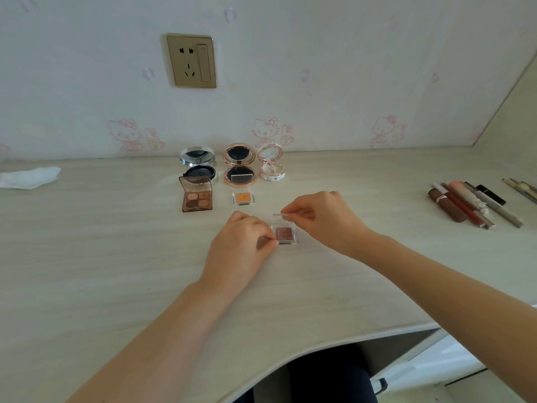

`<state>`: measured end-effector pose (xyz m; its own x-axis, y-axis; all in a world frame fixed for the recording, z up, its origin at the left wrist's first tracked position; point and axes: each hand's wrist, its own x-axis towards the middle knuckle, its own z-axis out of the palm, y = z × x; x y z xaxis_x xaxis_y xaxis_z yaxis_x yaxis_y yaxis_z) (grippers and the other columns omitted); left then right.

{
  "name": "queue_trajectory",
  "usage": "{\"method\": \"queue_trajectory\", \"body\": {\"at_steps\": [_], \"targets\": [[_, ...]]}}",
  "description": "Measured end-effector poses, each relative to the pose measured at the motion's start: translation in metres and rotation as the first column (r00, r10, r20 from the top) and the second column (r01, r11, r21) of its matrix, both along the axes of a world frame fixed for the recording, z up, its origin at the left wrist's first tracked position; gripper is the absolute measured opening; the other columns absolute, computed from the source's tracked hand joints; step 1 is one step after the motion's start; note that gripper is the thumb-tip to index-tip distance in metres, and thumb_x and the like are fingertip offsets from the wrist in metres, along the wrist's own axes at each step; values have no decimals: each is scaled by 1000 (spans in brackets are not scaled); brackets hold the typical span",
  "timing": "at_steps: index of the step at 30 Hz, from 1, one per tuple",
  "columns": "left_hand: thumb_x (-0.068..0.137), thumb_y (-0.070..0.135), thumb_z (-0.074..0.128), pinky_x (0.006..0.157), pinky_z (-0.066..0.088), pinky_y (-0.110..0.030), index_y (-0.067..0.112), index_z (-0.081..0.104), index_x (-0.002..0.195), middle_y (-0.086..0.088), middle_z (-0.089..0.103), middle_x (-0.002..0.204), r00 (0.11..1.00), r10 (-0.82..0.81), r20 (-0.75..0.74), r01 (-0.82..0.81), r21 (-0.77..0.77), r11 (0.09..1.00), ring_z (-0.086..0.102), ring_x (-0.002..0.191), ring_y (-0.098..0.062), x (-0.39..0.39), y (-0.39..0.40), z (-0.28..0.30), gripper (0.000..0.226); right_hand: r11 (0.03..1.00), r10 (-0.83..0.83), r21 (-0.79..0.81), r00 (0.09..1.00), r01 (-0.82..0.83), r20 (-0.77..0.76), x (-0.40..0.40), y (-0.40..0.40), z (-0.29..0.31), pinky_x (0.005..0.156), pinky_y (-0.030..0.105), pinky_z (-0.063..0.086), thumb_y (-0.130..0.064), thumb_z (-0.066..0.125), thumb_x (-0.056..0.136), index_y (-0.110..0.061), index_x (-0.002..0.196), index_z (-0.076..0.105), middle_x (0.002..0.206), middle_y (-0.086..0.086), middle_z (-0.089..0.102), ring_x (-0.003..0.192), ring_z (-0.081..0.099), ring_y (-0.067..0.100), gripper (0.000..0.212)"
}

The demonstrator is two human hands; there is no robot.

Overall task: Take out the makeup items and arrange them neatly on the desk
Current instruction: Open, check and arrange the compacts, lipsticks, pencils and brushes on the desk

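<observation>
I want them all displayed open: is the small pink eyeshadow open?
Open: the right hand pinches its clear lid raised above the pink eyeshadow, pan exposed.

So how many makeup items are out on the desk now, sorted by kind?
Round compacts, open: 3
Four-pan eyeshadow palette: 1
Single-pan eyeshadows: 2, orange and pink, the pink one in both hands
Lip and pencil sticks at right: too overlapped to count
Total countable: 6

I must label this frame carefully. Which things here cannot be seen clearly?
- Pink eyeshadow, head view: its left edge is hidden by the left hand.
- Its clear lid: partly covered by the right hand.
- Pencils: cut off by the right edge.
- Lip products: labels too small.
</observation>
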<state>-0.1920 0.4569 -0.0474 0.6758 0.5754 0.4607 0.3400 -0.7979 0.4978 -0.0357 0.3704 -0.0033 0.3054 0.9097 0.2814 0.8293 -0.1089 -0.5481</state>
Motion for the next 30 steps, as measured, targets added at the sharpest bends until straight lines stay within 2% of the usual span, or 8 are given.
{"method": "queue_trajectory", "body": {"at_steps": [2,8,12,15,20,23,26,30], "targets": [[79,23,74,74,51,-40,18,76,82,11,71,86,1000,-1,-8,1,10,1000,53,94,-13,1,0,0,6,1000,-1,-8,1000,1,-6,0,1,1,85,15,48,-14,67,87,-12,96,76,91,-1,75,87,65,2,13],[79,24,74,74,52,-39,20,74,83,12,71,86,1000,-13,-8,13,29,999,55,93,-12,0,0,-2,5,995,-29,-94,997,22,-68,8,12,7,87,18,48,-14,64,88,-17,92,75,78,-5,75,78,68,0,12],[79,24,74,74,52,-40,21,74,83,12,71,87,1000,-13,-7,13,21,1000,55,92,-12,1,1,-3,4,994,-33,-108,992,20,-121,10,14,6,78,7,46,-16,63,89,-17,92,74,76,-7,74,74,67,-5,12],[80,23,73,74,51,-40,20,73,82,11,70,86,1000,-27,-3,27,19,999,56,90,-14,0,2,-5,3,993,-25,-120,989,7,-148,9,14,7,81,13,47,-15,61,89,-19,94,72,79,-6,75,79,68,-1,12],[82,21,72,76,50,-34,21,75,90,10,71,91,999,-35,9,35,19,999,55,92,-15,0,0,-3,9,987,-79,-151,984,55,-158,11,3,1,91,19,46,-24,61,91,-22,124,58,100,-5,70,99,64,8,33],[81,20,72,74,51,-36,20,76,89,10,71,91,999,-43,14,42,32,999,56,90,-17,0,0,-4,9,982,-151,-133,979,133,-136,6,-12,-13,93,24,45,-27,60,91,-20,129,52,113,-5,66,107,60,13,39],[81,20,72,72,52,-39,21,76,88,11,71,91,999,-42,12,41,44,998,56,89,-18,1,1,-7,8,984,-106,-147,994,103,-11,-3,-24,-28,94,19,35,-31,61,90,-18,138,42,129,-4,58,120,52,17,53],[80,21,73,71,53,-39,21,77,88,10,70,95,999,-41,19,40,65,997,57,91,-18,1,1,-8,9,987,-87,-137,996,87,8,-9,-26,-34,101,20,30,-32,63,89,-17,143,35,135,-3,51,127,43,16,63]]}}
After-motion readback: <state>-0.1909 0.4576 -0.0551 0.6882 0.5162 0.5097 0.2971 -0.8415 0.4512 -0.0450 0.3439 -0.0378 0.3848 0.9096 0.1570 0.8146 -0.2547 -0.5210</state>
